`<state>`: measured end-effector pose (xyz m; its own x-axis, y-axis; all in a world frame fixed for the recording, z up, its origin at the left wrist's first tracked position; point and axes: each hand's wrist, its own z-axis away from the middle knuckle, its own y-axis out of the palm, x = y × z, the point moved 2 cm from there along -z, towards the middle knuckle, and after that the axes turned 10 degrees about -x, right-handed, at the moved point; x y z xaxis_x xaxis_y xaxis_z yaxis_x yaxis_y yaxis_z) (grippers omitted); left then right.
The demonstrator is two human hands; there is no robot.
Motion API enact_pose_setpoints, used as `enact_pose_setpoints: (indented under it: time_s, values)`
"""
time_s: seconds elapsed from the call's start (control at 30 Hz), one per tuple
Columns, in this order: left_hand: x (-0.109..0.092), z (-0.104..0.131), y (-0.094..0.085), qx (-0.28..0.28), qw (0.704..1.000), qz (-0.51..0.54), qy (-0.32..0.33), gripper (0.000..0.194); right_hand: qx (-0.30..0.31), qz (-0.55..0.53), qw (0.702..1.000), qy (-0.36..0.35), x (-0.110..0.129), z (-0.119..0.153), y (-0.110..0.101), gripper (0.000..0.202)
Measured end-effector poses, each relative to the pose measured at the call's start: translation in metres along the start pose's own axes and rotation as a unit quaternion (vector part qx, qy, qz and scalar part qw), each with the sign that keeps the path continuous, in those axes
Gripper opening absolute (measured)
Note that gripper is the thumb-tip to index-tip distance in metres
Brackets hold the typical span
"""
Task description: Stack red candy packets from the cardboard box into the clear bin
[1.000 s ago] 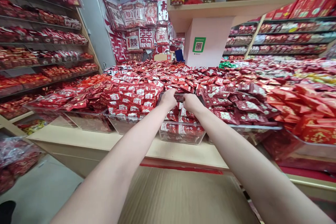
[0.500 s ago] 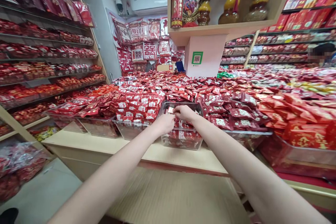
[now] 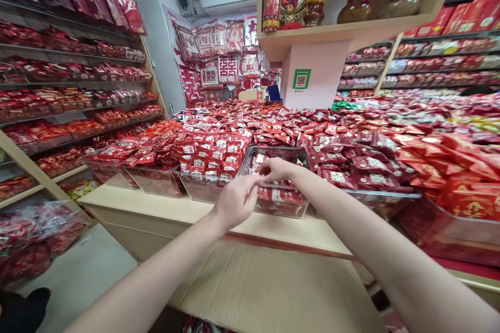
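Observation:
A clear plastic bin on the counter holds small red-and-white wrapped packets, stacked lower than those in the bins beside it. My right hand reaches over the bin, its fingers bent down and closed at the packets. At the bin's front left corner is my left hand, fingers curled and thumb drawn in, its fingertips close to those of my right hand. Whatever lies between the fingers of either hand is hidden.
Red packets heap up in the bin to the left, dark red packets to the right. The wooden counter runs in front. A display cabinet overhangs the back. Stocked shelves line the left wall.
My left hand has drawn back slightly toward me from the bin and turned, showing more of its thumb side. My right hand stays over the bin. The view has shifted a little.

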<state>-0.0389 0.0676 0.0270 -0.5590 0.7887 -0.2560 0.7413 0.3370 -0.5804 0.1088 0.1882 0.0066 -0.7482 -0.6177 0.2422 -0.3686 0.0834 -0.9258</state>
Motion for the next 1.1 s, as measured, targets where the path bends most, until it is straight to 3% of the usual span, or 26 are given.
enact_pose_setpoints:
  time_s: [0.07,0.13,0.23,0.33,0.4,0.57,0.67,0.77,0.83,0.9,1.0,1.1]
  values:
    - [-0.011,0.028,-0.017,0.003,0.998,0.014,0.065,0.028,0.022,0.012,1.0,-0.014,0.0,-0.001,0.004,0.034]
    - [-0.013,0.054,-0.029,0.072,0.995,0.003,0.07,0.03,0.029,0.032,0.999,-0.024,0.0,-0.002,0.007,0.037]
    - [0.0,0.088,-0.037,0.197,0.98,0.003,-0.023,0.028,0.031,0.065,0.997,-0.031,0.001,-0.003,0.01,0.039]
    - [0.017,0.109,-0.037,0.272,0.951,0.001,-0.147,0.026,0.012,0.063,0.997,-0.032,0.004,-0.002,0.009,0.04]
    - [0.02,0.112,-0.035,0.301,0.937,0.008,-0.177,0.025,0.002,0.028,0.999,-0.021,0.005,0.0,0.007,0.037]
    - [0.008,0.093,-0.033,0.309,0.94,0.02,-0.143,0.027,0.022,-0.067,0.997,0.007,0.006,0.001,0.004,0.021]
    - [0.013,0.083,-0.032,0.343,0.933,0.028,-0.104,0.027,0.036,-0.091,0.995,0.024,0.006,0.0,0.004,0.02]
    - [0.039,0.078,-0.032,0.355,0.93,-0.001,-0.099,0.025,-0.046,-0.096,0.993,0.052,0.003,-0.002,-0.002,0.024]
    - [0.064,0.077,-0.032,0.333,0.931,-0.055,-0.141,0.024,-0.128,-0.049,0.986,0.091,-0.002,-0.003,-0.007,0.02]
    - [0.088,0.08,-0.03,0.333,0.92,-0.103,-0.179,0.023,-0.163,0.002,0.979,0.121,-0.007,-0.004,-0.009,0.013]
    - [0.112,0.09,-0.025,0.332,0.911,-0.134,-0.203,0.021,-0.132,0.021,0.985,0.107,-0.01,-0.006,-0.005,0.013]
    - [0.12,0.099,-0.019,0.3,0.916,-0.177,-0.2,0.021,-0.077,0.051,0.992,0.086,-0.008,-0.007,0.002,0.019]
